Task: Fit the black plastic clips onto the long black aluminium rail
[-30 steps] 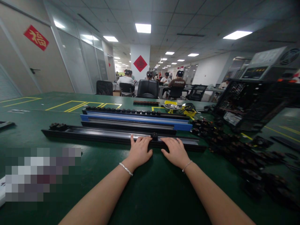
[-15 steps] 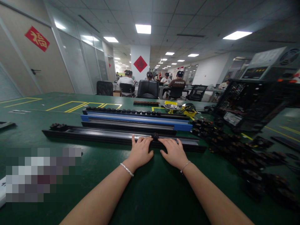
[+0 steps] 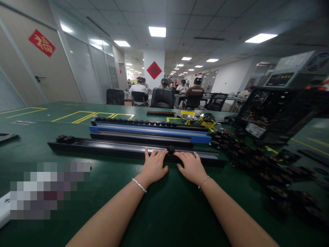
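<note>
A long black channel (image 3: pixel 84 143) with a shiny metal strip inside lies across the green table in front of me. Near its right part sits a small black wheel-like piece (image 3: pixel 171 149). My left hand (image 3: pixel 155 166) rests on the channel's near edge just left of that piece, fingers stretched and thumb apart. From the right, my right hand (image 3: pixel 191 165) reaches the channel beside the same piece, its fingers also spread. Fingertips of both hands are close to the piece; whether they touch it I cannot tell. Similar black pieces (image 3: pixel 65 138) sit at the channel's left end.
Behind lie a blue channel (image 3: pixel 149 130) and a black channel with a row of black pieces (image 3: pixel 133 121). A pile of black parts (image 3: pixel 259 164) spreads on the right, near an open computer case (image 3: pixel 262 113). A metal bowl (image 3: pixel 189 117) stands farther back. People sit beyond.
The view has shifted very slightly. Both hands stay at the small black piece with almost the same pose.
</note>
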`<state>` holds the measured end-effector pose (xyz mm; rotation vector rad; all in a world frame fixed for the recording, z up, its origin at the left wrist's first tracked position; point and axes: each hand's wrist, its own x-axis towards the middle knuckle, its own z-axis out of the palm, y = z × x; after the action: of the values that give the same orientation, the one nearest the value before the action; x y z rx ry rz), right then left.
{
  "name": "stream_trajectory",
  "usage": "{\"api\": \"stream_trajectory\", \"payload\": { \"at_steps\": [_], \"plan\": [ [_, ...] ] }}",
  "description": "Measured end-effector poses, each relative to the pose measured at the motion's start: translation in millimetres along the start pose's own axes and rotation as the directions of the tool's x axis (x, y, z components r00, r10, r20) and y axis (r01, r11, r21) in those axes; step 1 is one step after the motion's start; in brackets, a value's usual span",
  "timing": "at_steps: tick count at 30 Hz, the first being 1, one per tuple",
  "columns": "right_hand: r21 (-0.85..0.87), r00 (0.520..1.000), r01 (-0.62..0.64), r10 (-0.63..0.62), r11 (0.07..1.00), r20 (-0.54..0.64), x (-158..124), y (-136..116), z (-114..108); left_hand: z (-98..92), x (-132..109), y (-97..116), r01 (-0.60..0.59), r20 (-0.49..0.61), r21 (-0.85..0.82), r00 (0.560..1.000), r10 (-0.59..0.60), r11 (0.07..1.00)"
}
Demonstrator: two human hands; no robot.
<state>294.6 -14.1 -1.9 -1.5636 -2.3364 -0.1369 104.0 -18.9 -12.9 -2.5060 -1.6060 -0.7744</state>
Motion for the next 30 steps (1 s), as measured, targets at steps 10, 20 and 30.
{"api": "stream_trajectory", "payload": {
  "at_steps": [10,20,30],
  "plan": [
    [-0.009,1.0,0.005,-0.005,1.0,0.001,0,-1,-5,-2.7,0,1,0.004,0.027,-0.01,1.0,-0.004,1.0],
    [-0.001,0.999,0.023,-0.023,1.0,-0.024,1,2,-5,-4.3,-1,1,-0.001,0.037,0.019,0.999,0.0,1.0],
    [-0.032,0.999,0.031,-0.031,0.999,-0.012,3,9,-5,-3.7,0,1,-0.011,0.033,0.011,0.999,0.011,1.0]
  ]
}}
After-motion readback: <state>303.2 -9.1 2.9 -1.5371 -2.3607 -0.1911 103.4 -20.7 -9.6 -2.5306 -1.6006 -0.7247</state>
